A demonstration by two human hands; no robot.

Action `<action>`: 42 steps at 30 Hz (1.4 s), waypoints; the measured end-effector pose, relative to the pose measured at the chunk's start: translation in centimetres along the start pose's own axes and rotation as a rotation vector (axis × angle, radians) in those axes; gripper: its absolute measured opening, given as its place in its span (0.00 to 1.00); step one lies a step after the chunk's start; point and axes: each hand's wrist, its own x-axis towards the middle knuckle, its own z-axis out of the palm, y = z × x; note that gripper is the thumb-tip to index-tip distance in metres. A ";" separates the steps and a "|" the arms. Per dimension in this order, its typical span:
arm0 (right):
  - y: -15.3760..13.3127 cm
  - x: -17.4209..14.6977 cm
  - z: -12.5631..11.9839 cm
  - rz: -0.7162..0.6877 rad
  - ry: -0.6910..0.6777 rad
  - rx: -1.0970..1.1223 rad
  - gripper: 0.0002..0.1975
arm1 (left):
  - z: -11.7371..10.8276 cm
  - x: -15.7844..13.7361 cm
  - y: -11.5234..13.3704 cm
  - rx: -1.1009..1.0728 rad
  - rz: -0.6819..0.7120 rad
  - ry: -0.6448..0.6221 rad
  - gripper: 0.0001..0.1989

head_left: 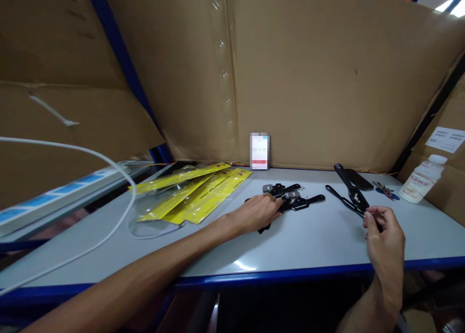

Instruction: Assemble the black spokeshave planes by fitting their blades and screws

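Note:
Several black spokeshaves with grey metal blades and small screws lie in a loose cluster near the middle of the table. My left hand is laid over this cluster, its fingers closed together on one of the spokeshaves and partly hiding it. At the right, my right hand pinches the near end of another black spokeshave, which slants away to the left. Just beyond it is a black long-handled tool, whose kind I cannot make out.
Yellow-carded clear packages are piled at the left. A phone with a lit screen leans on the cardboard wall. Keys and a bottle stand at the right. A white cable loops past a power strip.

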 end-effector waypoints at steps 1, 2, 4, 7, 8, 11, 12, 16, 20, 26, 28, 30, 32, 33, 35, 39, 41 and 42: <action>-0.1 -0.1 0.0 -0.001 0.003 -0.004 0.14 | 0.1 0.3 0.6 -0.013 -0.015 0.012 0.10; -0.3 -0.2 0.0 0.001 0.005 -0.010 0.14 | 0.3 0.7 1.1 -0.033 -0.018 0.042 0.12; -0.6 -0.2 0.1 0.011 -0.001 -0.027 0.13 | 0.7 1.4 1.9 -0.101 0.020 0.160 0.19; -1.2 -0.3 0.7 0.007 -0.080 -0.052 0.12 | 1.2 2.0 1.6 -0.172 0.061 0.346 0.21; -1.4 -0.4 1.0 -0.010 -0.123 -0.067 0.12 | 1.3 1.9 1.1 -0.184 0.050 0.398 0.19; -1.9 -0.7 2.1 -0.084 -0.259 -0.151 0.09 | 1.2 1.3 -0.5 -0.208 0.025 0.504 0.11; -2.1 -0.9 2.6 -0.109 -0.301 -0.182 0.08 | 1.2 1.0 -0.8 -0.209 0.033 0.513 0.10; -3.2 -1.8 4.2 -0.196 -0.443 -0.253 0.07 | 0.9 0.4 -0.3 -0.169 0.096 0.459 0.09; -4.6 -2.8 5.3 -0.258 -0.575 -0.277 0.09 | 0.6 0.6 1.1 -0.010 0.176 0.368 0.14; -5.0 -3.3 5.9 -0.318 -0.714 -0.315 0.09 | 0.4 0.7 0.8 0.116 0.356 0.294 0.14; -4.8 -3.3 5.9 -0.341 -0.749 -0.358 0.07 | 0.5 0.7 0.5 0.158 0.390 0.269 0.14; -4.5 -3.2 6.0 -0.362 -0.769 -0.402 0.07 | 0.6 0.7 0.4 0.199 0.411 0.245 0.14; -4.3 -3.2 6.2 -0.366 -0.759 -0.432 0.07 | 0.7 0.8 0.3 0.191 0.426 0.251 0.14; -4.2 -3.2 6.3 -0.360 -0.746 -0.442 0.08 | 0.7 0.8 0.3 0.168 0.432 0.260 0.14; -4.2 -3.3 6.5 -0.352 -0.730 -0.459 0.09 | 0.8 0.8 0.3 0.106 0.423 0.257 0.14; -4.7 -3.4 6.9 -0.366 -0.735 -0.506 0.08 | 0.9 0.8 0.8 0.002 0.340 0.188 0.15; -5.0 -3.5 6.9 -0.376 -0.737 -0.523 0.08 | 1.0 0.8 1.2 -0.066 0.231 0.164 0.15; -5.2 -3.5 6.9 -0.381 -0.741 -0.528 0.09 | 1.0 0.8 1.4 -0.097 0.165 0.160 0.14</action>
